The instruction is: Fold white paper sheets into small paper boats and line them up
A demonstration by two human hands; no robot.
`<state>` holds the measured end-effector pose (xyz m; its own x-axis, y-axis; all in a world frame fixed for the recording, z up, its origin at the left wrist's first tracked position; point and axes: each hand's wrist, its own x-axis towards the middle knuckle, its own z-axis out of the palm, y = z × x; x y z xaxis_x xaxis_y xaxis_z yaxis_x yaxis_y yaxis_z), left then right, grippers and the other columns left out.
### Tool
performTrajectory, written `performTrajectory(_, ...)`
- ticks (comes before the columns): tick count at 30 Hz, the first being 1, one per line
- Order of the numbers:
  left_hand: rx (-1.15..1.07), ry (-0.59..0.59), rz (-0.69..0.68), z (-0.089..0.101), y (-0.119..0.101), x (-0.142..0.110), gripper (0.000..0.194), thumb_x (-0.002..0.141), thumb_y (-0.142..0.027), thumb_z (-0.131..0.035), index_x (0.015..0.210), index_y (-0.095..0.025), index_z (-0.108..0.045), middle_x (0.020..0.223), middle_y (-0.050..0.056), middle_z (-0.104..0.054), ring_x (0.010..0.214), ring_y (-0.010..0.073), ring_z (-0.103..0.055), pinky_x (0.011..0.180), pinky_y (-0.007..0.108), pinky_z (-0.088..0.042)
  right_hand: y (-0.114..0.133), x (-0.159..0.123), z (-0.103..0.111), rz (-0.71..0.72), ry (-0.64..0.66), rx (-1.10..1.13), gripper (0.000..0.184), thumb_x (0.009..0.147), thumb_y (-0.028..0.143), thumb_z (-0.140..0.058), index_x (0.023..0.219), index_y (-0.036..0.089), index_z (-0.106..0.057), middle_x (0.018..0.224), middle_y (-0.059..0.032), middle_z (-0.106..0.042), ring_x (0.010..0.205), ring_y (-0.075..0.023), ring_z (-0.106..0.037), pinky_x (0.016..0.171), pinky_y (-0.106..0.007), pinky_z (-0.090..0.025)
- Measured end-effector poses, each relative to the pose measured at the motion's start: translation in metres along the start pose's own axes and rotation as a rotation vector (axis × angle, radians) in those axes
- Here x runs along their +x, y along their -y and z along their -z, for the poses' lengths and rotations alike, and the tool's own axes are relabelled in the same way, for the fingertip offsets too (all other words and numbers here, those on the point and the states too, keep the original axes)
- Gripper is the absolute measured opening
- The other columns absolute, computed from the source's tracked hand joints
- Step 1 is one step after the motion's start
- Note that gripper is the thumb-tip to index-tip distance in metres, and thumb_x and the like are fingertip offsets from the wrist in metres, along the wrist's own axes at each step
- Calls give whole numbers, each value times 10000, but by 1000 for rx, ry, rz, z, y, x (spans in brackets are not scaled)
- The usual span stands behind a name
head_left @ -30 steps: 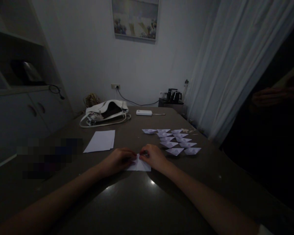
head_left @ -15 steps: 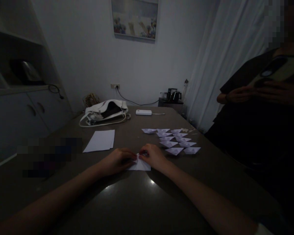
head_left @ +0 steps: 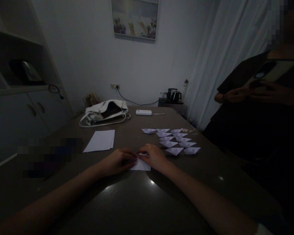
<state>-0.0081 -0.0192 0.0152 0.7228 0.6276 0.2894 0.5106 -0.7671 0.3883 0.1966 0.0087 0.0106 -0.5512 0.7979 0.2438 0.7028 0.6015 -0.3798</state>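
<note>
A partly folded sheet of white paper (head_left: 141, 166) lies on the dark table in front of me, its straight edge towards me. My left hand (head_left: 120, 160) grips its left side with closed fingers. From the other side, my right hand (head_left: 152, 156) pinches the paper near its top, and the fingertips of both hands almost meet there. The fingers hide the upper folds. Several folded paper boats (head_left: 175, 150) stand in rows just right of my right hand. Beyond my left hand lies a stack of white paper sheets (head_left: 100, 141).
At the back left of the table (head_left: 127, 205) rests a white handbag (head_left: 107, 111). A white power bank (head_left: 143, 112) with a short cable lies at the far middle. Small scraps (head_left: 186, 130) lie behind the boats. On the right stands a person (head_left: 250, 94) holding a phone (head_left: 271, 71).
My fingertips have shifted slightly closer together over the top of the paper, covering more of its fold. The person at the right has moved the phone a little.
</note>
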Motion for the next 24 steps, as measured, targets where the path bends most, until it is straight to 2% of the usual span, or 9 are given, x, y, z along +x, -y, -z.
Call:
performTrajectory(11, 13, 13, -3, 1, -2, 1, 196, 890, -213, -522, 988, -156, -683, 1017, 96, -659, 893, 169, -631, 787, 278, -505, -4, 1, -5, 3, -21, 19, 168, 809, 233, -602, 947, 210, -696, 880, -40, -636, 806, -148, -581, 675, -232, -369)
performTrajectory(24, -20, -9, -11, 0, -1, 1, 198, 886, -218, -522, 984, -164, -685, 1013, 94, -665, 885, 173, -638, 780, 269, -504, 0, 0, 0, -13, -1, 0, 175, 810, 234, -601, 954, 223, -700, 894, -42, -636, 823, -152, -589, 671, -232, -374)
